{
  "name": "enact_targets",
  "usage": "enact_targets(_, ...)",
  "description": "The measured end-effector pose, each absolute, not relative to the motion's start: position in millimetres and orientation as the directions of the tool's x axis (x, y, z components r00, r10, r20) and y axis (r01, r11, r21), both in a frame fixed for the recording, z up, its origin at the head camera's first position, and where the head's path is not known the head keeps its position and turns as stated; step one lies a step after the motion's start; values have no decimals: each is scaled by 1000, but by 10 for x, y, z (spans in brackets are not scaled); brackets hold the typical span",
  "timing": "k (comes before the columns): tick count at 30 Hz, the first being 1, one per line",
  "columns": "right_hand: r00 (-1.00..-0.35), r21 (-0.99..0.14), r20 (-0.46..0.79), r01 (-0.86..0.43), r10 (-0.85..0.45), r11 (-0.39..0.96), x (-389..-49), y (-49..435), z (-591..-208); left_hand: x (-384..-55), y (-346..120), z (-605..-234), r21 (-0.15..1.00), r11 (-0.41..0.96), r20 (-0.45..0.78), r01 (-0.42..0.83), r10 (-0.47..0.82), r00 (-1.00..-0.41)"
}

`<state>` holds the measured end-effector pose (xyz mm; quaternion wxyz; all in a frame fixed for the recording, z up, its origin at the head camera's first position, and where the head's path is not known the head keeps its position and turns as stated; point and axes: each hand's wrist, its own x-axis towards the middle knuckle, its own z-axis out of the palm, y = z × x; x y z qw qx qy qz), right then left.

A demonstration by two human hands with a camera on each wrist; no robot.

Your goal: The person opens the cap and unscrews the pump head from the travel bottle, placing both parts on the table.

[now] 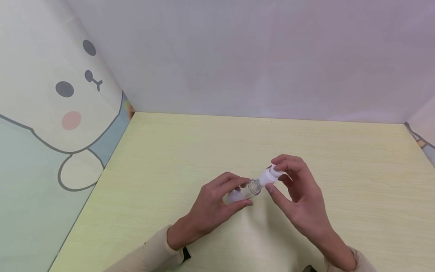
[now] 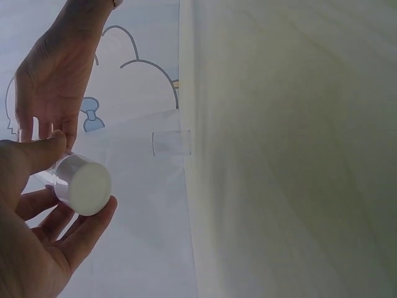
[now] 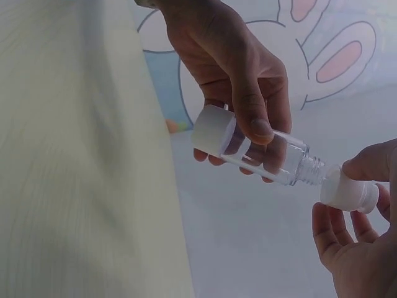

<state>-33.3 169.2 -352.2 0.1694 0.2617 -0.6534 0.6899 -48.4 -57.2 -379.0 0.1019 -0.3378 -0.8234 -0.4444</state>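
My left hand (image 1: 214, 200) grips a small clear bottle (image 3: 285, 162) with a white base end (image 2: 90, 188). The bottle lies tilted in the air, its threaded neck (image 3: 311, 169) turned toward my right hand (image 1: 302, 196). Between the thumb and fingers of that right hand is a white pump cap (image 3: 344, 189). The cap's lower rim sits right at the bottle mouth, with the neck's threads still showing. In the head view the cap (image 1: 268, 177) lines up with the bottle body. Its far end is partly covered by my right fingers.
Both hands work above a pale wood-grain table (image 1: 170, 151). A clear cylinder (image 2: 172, 143) stands near the table's edge in the left wrist view. A plain pale wall sheet (image 1: 238, 56) rises behind, and a cartoon-printed sheet (image 1: 40, 170) hangs at the left.
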Motion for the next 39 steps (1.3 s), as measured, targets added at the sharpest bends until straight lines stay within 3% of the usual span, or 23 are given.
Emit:
enact_targets(5, -806, -811, 585, -585, -93, -34, -366, 1708, -3500, -505, -594, -3801, 648, 378, 491, 661, 456, -742)
enact_targets(16, -826, -724, 553, -543, -112, 425, -457, 1764, -3551, -534, -627, -3805, 630, 362, 528, 687, 449, -721)
enact_targets(24, -804, -620, 582, -535, -121, 573, -585, 1794, -3721, -526, -633, -3800, 645, 359, 516, 674, 446, -731)
enact_targets(32, -921, -609, 370, -338, -121, 718, -669, 1770, -3815, -518, -639, -3801, 648, 367, 508, 667, 445, -738)
enact_targets(39, -967, -628, 237, -223, -89, 746, -709, 1755, -3839, -517, -642, -3806, 650, 363, 514, 668, 438, -738)
